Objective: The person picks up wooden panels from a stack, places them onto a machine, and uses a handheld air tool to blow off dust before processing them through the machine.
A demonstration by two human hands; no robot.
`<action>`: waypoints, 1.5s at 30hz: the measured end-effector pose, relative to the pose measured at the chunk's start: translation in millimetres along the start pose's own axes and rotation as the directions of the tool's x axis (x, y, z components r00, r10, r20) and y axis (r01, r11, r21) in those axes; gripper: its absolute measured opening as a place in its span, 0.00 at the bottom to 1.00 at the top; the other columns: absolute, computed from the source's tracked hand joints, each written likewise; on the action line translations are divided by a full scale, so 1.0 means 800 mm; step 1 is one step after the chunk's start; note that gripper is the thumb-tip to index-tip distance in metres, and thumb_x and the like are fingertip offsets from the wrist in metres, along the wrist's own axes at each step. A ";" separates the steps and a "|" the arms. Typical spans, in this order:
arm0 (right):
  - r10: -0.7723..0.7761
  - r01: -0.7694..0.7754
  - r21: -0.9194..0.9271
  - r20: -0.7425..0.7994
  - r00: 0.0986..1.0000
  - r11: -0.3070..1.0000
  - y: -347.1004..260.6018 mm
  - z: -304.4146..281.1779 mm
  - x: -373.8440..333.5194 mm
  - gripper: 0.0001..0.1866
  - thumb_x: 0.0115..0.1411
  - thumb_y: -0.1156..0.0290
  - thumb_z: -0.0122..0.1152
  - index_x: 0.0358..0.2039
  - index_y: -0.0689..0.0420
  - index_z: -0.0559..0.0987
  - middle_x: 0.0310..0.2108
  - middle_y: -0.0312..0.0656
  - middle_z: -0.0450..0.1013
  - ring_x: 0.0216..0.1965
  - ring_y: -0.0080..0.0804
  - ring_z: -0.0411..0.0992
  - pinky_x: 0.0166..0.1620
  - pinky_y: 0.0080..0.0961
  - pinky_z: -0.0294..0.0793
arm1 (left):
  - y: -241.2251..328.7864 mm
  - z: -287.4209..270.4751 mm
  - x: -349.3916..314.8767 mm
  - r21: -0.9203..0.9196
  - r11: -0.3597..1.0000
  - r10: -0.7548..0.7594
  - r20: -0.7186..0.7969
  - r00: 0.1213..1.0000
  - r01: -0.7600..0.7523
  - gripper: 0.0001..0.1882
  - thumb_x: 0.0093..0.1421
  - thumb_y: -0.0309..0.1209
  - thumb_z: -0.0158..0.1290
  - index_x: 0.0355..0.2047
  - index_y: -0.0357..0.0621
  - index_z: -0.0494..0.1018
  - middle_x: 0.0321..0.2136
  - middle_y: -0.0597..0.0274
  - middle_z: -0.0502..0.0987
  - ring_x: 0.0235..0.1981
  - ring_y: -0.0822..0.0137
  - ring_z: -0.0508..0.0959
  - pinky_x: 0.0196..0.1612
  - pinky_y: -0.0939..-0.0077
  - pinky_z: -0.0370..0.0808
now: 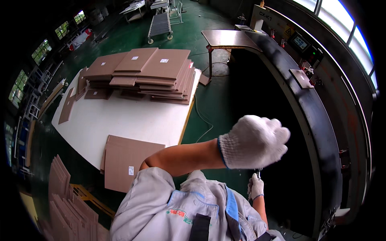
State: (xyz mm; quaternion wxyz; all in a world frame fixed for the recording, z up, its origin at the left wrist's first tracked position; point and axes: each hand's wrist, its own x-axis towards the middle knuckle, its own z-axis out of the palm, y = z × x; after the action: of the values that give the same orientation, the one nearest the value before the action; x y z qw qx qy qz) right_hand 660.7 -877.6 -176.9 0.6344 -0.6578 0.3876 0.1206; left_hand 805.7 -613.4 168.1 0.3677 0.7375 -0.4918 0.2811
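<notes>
Left hand (pixel 255 141): raised, curled | right hand (pixel 256 188): beside metallic piece (pixel 259 173) (mostly hidden)

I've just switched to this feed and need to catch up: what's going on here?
A person in white knit gloves stands between a white tabletop and a long dark machine. Their left hand is curled; whether it holds anything is hidden. A small shiny metal piece shows at their right hand, too small to identify. Brown panels are stacked at the tabletop's far end, a labelled panel lies near the person, and a small panel rests on the machine.
</notes>
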 end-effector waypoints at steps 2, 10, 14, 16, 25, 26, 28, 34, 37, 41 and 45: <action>0.025 -0.027 0.013 0.116 0.993 1.000 -0.026 0.008 -0.001 0.22 0.73 0.49 0.57 0.29 0.54 0.74 0.15 0.37 0.68 0.10 0.26 0.62 0.13 0.25 0.58 | -0.128 0.032 -0.033 0.096 0.966 -0.250 0.076 0.965 0.242 0.14 0.61 0.40 0.64 0.39 0.43 0.81 0.34 0.51 0.83 0.33 0.50 0.86 0.38 0.59 0.83; -0.011 0.015 -0.095 0.042 0.999 0.995 -0.153 0.112 0.145 0.13 0.67 0.62 0.62 0.29 0.56 0.76 0.19 0.41 0.75 0.11 0.24 0.64 0.15 0.24 0.60 | -0.665 -0.109 -0.248 0.592 0.210 -0.810 -0.340 0.478 0.778 0.26 0.60 0.51 0.62 0.51 0.46 0.79 0.55 0.47 0.77 0.54 0.45 0.80 0.56 0.49 0.78; 0.029 -0.027 -0.074 0.032 0.999 0.997 -0.214 0.168 0.235 0.11 0.67 0.64 0.65 0.31 0.56 0.77 0.20 0.40 0.75 0.17 0.24 0.69 0.21 0.22 0.65 | -0.791 -0.195 -0.353 0.604 -0.151 -0.778 -0.561 0.283 0.783 0.36 0.59 0.52 0.64 0.62 0.47 0.72 0.65 0.50 0.70 0.67 0.47 0.68 0.70 0.47 0.64; 0.043 -0.022 -0.189 0.108 0.993 0.982 -0.276 0.211 0.252 0.11 0.66 0.63 0.66 0.32 0.57 0.78 0.21 0.40 0.76 0.18 0.24 0.70 0.23 0.23 0.67 | -0.816 -0.247 -0.391 0.620 -0.296 -0.799 -0.577 0.167 0.726 0.39 0.63 0.57 0.59 0.69 0.51 0.67 0.69 0.51 0.66 0.72 0.48 0.62 0.75 0.43 0.55; 0.026 0.219 -0.557 0.398 0.917 0.801 -0.433 0.350 0.371 0.12 0.66 0.63 0.68 0.32 0.58 0.80 0.22 0.36 0.77 0.21 0.21 0.71 0.26 0.23 0.69 | -0.757 -0.367 -0.492 0.626 -0.278 -0.852 -0.511 0.114 0.729 0.37 0.74 0.54 0.44 0.74 0.43 0.62 0.76 0.52 0.59 0.78 0.45 0.53 0.79 0.42 0.45; -0.008 0.303 -0.562 0.466 0.885 0.769 -0.450 0.364 0.382 0.12 0.66 0.63 0.68 0.32 0.58 0.80 0.22 0.36 0.76 0.21 0.20 0.71 0.26 0.23 0.69 | -0.738 -0.363 -0.501 0.626 -0.301 -0.839 -0.533 0.112 0.719 0.35 0.74 0.53 0.45 0.72 0.42 0.65 0.75 0.49 0.61 0.78 0.45 0.54 0.78 0.46 0.50; 0.014 0.266 -0.479 0.503 0.864 0.837 -0.476 0.399 0.404 0.12 0.67 0.63 0.68 0.31 0.58 0.79 0.22 0.35 0.75 0.21 0.20 0.70 0.26 0.23 0.68 | -0.702 -0.357 -0.544 0.515 -0.315 -0.728 -0.670 0.145 0.797 0.33 0.73 0.53 0.48 0.67 0.41 0.71 0.71 0.44 0.67 0.73 0.42 0.62 0.75 0.51 0.59; 0.088 0.348 -0.392 0.761 0.643 0.852 -0.481 0.456 0.528 0.12 0.70 0.67 0.66 0.28 0.54 0.77 0.25 0.28 0.73 0.25 0.15 0.68 0.30 0.22 0.71 | -0.688 -0.377 -0.607 -0.528 -0.172 0.004 -0.845 -0.535 0.832 0.47 0.53 0.45 0.74 0.63 0.24 0.67 0.64 0.33 0.73 0.61 0.41 0.78 0.64 0.54 0.76; 0.046 0.425 -0.423 0.750 0.660 0.800 -0.496 0.449 0.645 0.12 0.69 0.65 0.67 0.29 0.53 0.76 0.24 0.28 0.72 0.26 0.14 0.68 0.31 0.20 0.70 | -0.748 -0.315 -0.540 -0.845 0.049 -0.318 -0.518 -0.794 0.532 0.38 0.60 0.41 0.69 0.64 0.34 0.68 0.62 0.39 0.75 0.57 0.42 0.81 0.61 0.48 0.78; -0.053 0.765 -0.398 0.871 0.488 0.507 -0.585 0.477 0.576 0.13 0.66 0.59 0.63 0.34 0.54 0.75 0.30 0.44 0.74 0.29 0.40 0.73 0.30 0.36 0.71 | -0.695 -0.202 -0.490 -0.923 0.216 -0.466 -0.384 -0.797 0.318 0.25 0.63 0.37 0.67 0.58 0.45 0.74 0.56 0.52 0.79 0.44 0.52 0.83 0.45 0.51 0.85; 0.067 0.455 -0.503 0.721 0.690 0.735 -0.591 0.517 0.602 0.16 0.70 0.56 0.63 0.33 0.55 0.77 0.20 0.37 0.74 0.15 0.25 0.68 0.18 0.26 0.67 | -0.577 -0.083 -0.459 -0.906 0.419 -0.585 -0.324 -0.744 0.065 0.20 0.63 0.32 0.66 0.54 0.44 0.77 0.48 0.57 0.81 0.41 0.61 0.81 0.40 0.59 0.84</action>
State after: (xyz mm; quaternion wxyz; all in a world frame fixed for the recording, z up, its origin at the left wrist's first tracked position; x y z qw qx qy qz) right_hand 1434.4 -715.4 -208.4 0.4728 -0.7783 -0.0256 0.4124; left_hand 1101.0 -255.0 -201.7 0.7673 0.2053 0.4624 0.3941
